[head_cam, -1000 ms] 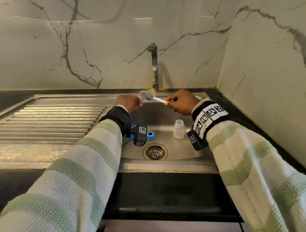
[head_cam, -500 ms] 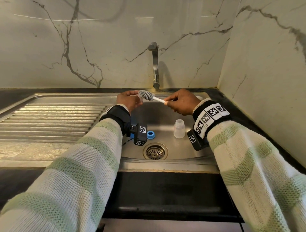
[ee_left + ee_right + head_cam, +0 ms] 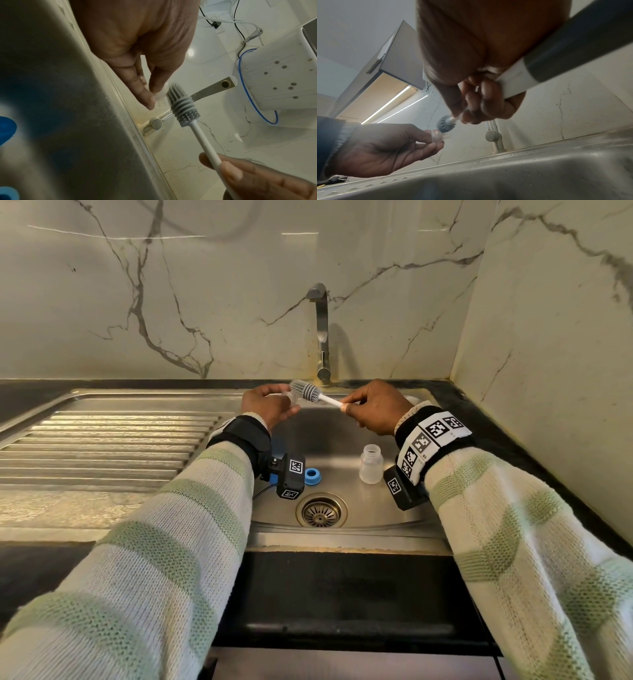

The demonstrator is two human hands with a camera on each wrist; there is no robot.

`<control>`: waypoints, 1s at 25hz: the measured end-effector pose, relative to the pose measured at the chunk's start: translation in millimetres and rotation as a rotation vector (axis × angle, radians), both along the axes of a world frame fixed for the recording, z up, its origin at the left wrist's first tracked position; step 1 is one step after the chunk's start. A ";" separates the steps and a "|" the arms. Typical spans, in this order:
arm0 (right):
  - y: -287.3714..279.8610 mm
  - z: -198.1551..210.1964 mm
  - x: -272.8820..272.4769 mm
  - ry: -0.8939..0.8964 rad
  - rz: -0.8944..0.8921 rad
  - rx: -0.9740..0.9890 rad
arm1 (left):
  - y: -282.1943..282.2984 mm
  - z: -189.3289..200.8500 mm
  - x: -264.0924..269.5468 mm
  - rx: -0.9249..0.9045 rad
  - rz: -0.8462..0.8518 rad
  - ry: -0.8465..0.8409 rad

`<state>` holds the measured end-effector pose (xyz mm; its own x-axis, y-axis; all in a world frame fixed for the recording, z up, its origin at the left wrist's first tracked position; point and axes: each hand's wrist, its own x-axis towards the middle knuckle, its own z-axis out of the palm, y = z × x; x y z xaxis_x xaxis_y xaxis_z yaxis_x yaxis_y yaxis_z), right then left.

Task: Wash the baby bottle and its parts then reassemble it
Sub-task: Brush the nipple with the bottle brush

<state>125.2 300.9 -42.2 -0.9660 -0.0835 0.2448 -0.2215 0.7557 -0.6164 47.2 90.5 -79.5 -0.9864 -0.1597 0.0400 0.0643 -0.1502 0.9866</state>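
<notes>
Over the back of the sink, my left hand [image 3: 269, 405] pinches a small clear silicone teat [image 3: 160, 93] between thumb and fingertips; the same teat [image 3: 436, 136] shows in the right wrist view. My right hand [image 3: 375, 405] grips the white handle of a bottle brush [image 3: 306, 391], and its grey silicone head [image 3: 181, 106] rests against the teat. The clear bottle body [image 3: 371, 463] stands upright, uncapped, on the sink floor. A blue screw ring [image 3: 312, 475] lies near it to the left.
The steel sink [image 3: 342, 436] has a round drain [image 3: 321, 510] at the front. A tap [image 3: 321, 337] rises behind it with no water running. A ribbed draining board [image 3: 102, 446] lies to the left. Marble walls close off the back and right.
The hands keep their place above the sink. The left hand's fingers have shifted slightly around the teat, with the brush head still against it.
</notes>
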 end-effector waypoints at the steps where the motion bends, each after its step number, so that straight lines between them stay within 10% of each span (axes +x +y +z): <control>1: 0.6 -0.7 -0.8 0.005 -0.006 0.011 | 0.2 0.7 1.9 0.013 -0.006 0.001; 13: 14.6 0.7 -5.4 0.069 -0.092 0.165 | 0.9 3.6 3.7 -0.079 -0.006 -0.026; 25: 16.5 -10.3 -18.2 0.090 -0.159 0.140 | 32.4 -25.8 -0.9 -0.884 -0.272 0.061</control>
